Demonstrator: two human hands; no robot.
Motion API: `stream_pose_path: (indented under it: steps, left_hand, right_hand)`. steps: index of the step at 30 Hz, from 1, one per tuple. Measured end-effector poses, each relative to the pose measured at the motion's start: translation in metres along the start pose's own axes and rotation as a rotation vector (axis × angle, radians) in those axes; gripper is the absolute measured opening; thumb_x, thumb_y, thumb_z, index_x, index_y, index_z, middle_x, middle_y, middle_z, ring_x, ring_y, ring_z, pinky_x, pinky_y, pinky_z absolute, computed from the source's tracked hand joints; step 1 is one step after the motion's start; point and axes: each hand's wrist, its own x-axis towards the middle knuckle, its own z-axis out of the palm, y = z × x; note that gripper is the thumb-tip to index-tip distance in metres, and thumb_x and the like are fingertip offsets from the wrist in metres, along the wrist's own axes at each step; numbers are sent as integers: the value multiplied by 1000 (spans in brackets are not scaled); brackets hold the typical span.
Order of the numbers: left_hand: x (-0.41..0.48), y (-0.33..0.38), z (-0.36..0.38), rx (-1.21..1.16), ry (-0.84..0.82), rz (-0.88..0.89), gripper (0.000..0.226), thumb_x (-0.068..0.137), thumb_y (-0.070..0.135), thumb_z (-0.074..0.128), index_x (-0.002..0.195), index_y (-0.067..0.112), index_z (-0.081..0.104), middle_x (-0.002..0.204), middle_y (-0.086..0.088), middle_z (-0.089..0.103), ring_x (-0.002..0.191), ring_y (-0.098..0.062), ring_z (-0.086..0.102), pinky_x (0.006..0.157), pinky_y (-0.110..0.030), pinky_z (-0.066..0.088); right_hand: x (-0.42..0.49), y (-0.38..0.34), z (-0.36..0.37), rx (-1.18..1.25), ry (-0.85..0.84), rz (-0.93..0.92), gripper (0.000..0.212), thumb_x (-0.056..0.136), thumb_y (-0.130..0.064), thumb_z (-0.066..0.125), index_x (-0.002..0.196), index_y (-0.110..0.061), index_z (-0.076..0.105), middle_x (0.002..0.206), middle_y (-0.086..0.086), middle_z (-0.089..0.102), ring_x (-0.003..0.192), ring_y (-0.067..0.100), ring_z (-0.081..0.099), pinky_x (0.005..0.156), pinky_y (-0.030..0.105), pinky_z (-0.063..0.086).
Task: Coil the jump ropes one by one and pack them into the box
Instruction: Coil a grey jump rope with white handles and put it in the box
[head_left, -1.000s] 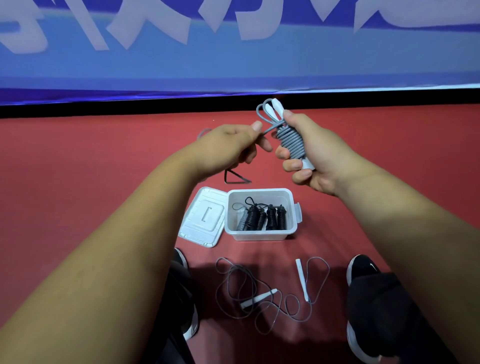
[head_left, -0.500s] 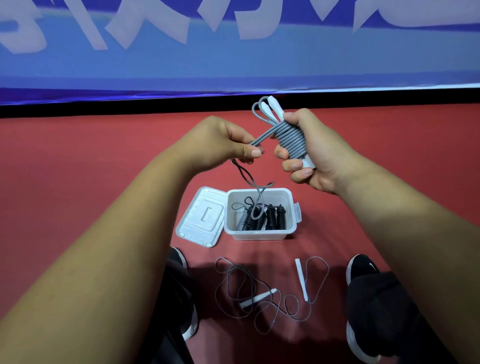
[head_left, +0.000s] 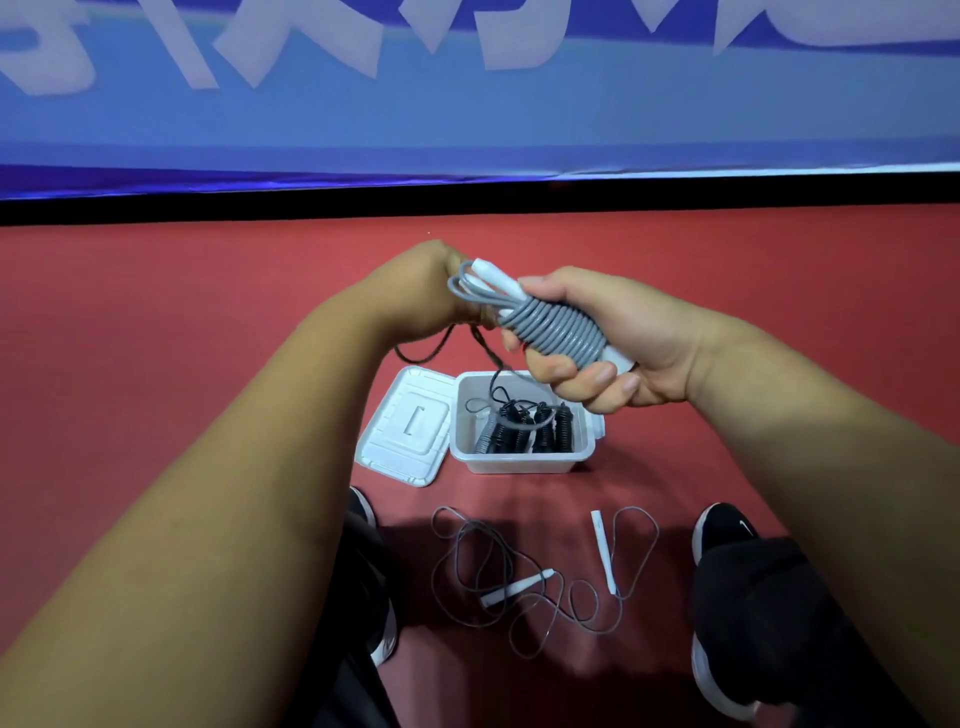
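our right hand (head_left: 613, 338) is wrapped tight around the grey jump rope (head_left: 556, 332), whose cord is wound in close turns round its white handles, held up above the box (head_left: 519, 464). our left hand (head_left: 415, 291) sits curled just beside the bundle's top end and seems to pinch the free tail, which sags in a dark loop toward the box. we judge this rope nearly coiled: only that tail is left to wind or tuck before packing. several coiled ropes (head_left: 530, 428) already lie side by side in the box, its lid (head_left: 405, 426) lying open at its left. 1 loose jump rope (head_left: 519, 587) sprawls on the red floor (head_left: 156, 338) nearer us, untouched, so at least 1 full round remains.
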Motion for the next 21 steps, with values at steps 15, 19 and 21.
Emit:
stream_pose_path:
  steps: [15, 19, 21]
  left_hand:
    - [0, 20, -1, -78, 115, 139, 19, 84, 7, 82, 97, 20, 85, 79, 7, 69, 58, 4, 58, 58, -12, 41]
    - [5, 14, -2, -14, 154, 98, 19, 80, 20, 88, 97, 28, 86, 86, 7, 75, 82, -4, 68, 76, -21, 50]
    - [6, 14, -1, 7, 107, 81, 22, 80, 27, 89, 102, 30, 85, 86, 9, 74, 81, -2, 67, 75, -19, 49]
  right_hand:
    - [11, 13, -7, -275, 204, 175, 55, 101, -69, 53, 118, -18, 67, 77, 3, 54, 52, 11, 37, 40, 16, 22]
    - [21, 15, -9, -255, 409, 114, 68, 102, -72, 47, 126, -10, 63, 85, 6, 66, 59, 14, 61, 44, 22, 45]
    - [25, 16, -10, -209, 507, 97, 64, 104, -70, 44, 126, -13, 61, 90, 6, 71, 64, 15, 71, 50, 26, 52]
